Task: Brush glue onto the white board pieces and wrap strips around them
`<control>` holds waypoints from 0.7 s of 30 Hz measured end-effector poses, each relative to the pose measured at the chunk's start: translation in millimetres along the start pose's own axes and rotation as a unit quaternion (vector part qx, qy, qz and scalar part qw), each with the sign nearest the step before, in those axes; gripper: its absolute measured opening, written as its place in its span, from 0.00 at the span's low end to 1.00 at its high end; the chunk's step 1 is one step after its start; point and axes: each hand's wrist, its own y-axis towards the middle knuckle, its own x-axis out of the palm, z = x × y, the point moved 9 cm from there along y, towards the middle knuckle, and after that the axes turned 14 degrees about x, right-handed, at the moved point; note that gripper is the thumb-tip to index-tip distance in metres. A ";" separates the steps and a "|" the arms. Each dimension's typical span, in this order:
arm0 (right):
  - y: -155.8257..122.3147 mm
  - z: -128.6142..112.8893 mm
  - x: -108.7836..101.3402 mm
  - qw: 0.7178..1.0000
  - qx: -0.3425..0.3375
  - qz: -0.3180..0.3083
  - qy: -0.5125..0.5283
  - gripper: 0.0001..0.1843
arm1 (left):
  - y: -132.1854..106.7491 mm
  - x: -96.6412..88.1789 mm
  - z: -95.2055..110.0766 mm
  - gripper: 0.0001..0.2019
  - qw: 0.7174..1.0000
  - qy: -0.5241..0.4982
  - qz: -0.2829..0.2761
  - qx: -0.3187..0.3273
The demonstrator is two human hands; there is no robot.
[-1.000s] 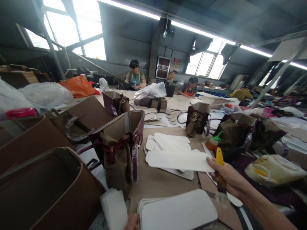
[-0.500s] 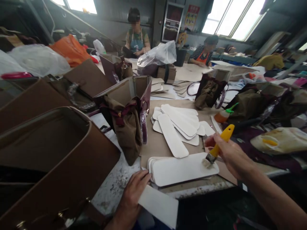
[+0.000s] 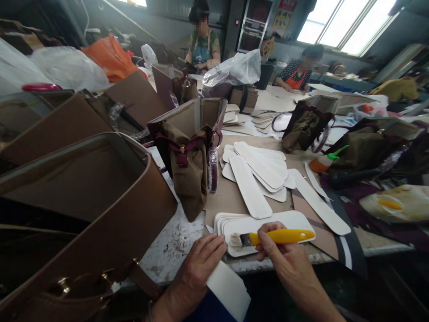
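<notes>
My right hand is closed round a yellow-handled brush whose bristles lie on the left end of the top white board piece of a stack at the table's near edge. My left hand rests with its fingers laid against the stack's left end, holding it steady. A white sheet lies under that hand, hanging over the edge. Several more white board pieces are fanned out behind the stack on brown paper.
A maroon bag with a tan lining stands left of the pieces. A large brown bag fills the near left. An orange glue bottle and more bags sit at the right. Two people work at the far end.
The view has tilted down. My right hand swept the brush from the right end of the top piece to its left end. My left hand moved up against the stack.
</notes>
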 end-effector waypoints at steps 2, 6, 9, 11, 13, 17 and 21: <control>0.6 5.1 1.6 1.000 -0.006 0.017 0.005 0.15 | -1.3 1.4 0.4 0.17 1.000 0.010 -0.005 0.008; -0.1 19.4 -25.1 0.994 -0.001 0.097 -0.056 0.15 | -3.1 2.6 -0.4 0.18 1.000 0.012 -0.020 0.007; -2.3 25.1 -62.6 0.976 -0.009 0.184 -0.116 0.16 | -2.6 0.2 -0.7 0.18 1.000 0.007 -0.021 -0.002; -2.6 24.8 -85.5 0.958 -0.029 0.238 -0.157 0.16 | -2.1 -0.7 -1.2 0.18 1.000 0.004 -0.022 -0.008; -2.2 20.9 -101.1 0.935 -0.067 0.279 -0.208 0.15 | -1.5 -0.9 -1.7 0.18 1.000 0.004 -0.024 -0.010; -0.1 15.1 -118.4 0.900 -0.120 0.324 -0.268 0.15 | -0.8 0.3 -2.4 0.19 0.999 0.002 -0.031 -0.013; -4.5 8.0 -126.6 0.880 -0.153 0.343 -0.291 0.15 | -1.6 0.8 -2.5 0.19 0.999 0.003 -0.030 -0.011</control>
